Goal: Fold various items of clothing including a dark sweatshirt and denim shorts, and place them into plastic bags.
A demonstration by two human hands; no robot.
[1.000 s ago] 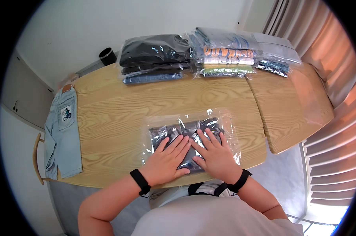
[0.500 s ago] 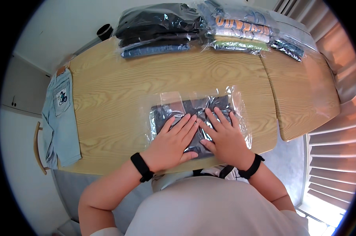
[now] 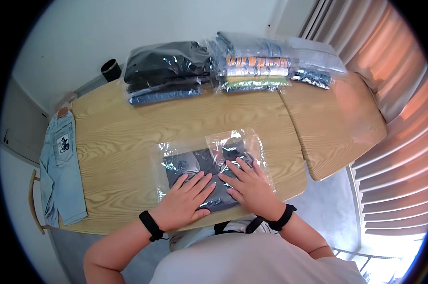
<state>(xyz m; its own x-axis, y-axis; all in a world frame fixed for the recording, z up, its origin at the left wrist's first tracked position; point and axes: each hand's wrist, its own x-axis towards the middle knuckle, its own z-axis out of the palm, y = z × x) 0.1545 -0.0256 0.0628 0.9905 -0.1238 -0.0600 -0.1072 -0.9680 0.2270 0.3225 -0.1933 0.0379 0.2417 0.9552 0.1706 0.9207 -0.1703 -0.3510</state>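
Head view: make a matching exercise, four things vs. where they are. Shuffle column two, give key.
Column 1
1. pale blue jeans
2. bagged dark garment
3. black cylindrical container
4. curtain

Column 2
A. beyond the far edge of the table
B. hanging at the right
C. under the left hand and right hand
D. at the table's left end

Pairs: 1-D, 2-C, 3-A, 4-B

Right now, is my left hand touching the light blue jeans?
Apart: the head view shows wooden tabletop between your left hand and the light blue jeans.
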